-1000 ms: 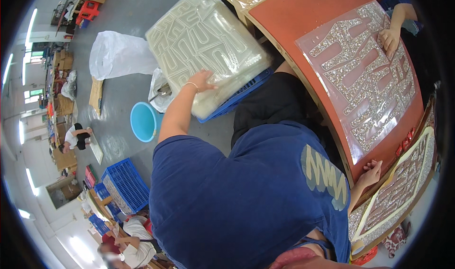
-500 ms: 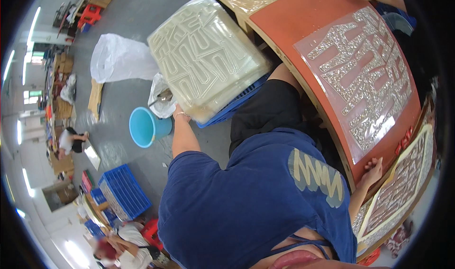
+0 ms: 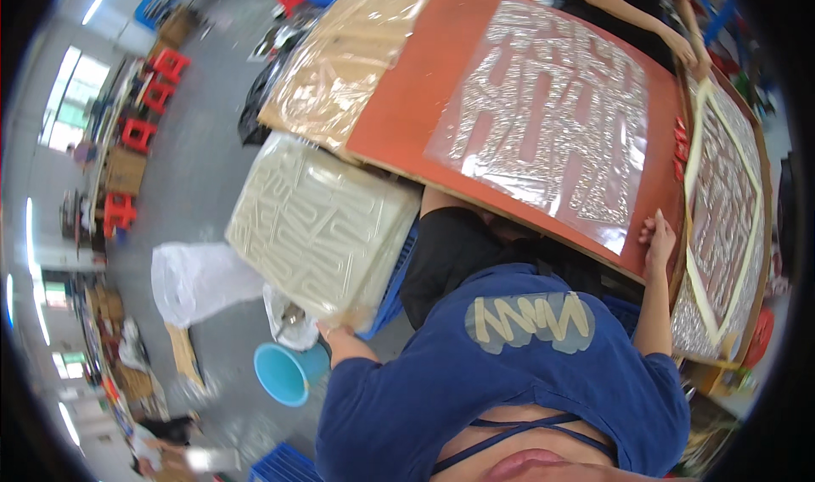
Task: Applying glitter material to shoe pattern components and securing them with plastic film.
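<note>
Bucket (image 3: 289,376) near sheet stack (image 3: 318,232), orange tabletop (image 3: 403,96)

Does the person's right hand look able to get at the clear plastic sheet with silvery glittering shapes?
Likely yes: the right hand is close to the sheet, with only orange-red tabletop visible between them.

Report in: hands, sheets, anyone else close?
Left hand at corner of clear sheet stack, grip unclear. Right hand curled at edge of orange tabletop. Glittery sheet on tabletop. Co-worker's hand near framed panel.
</note>
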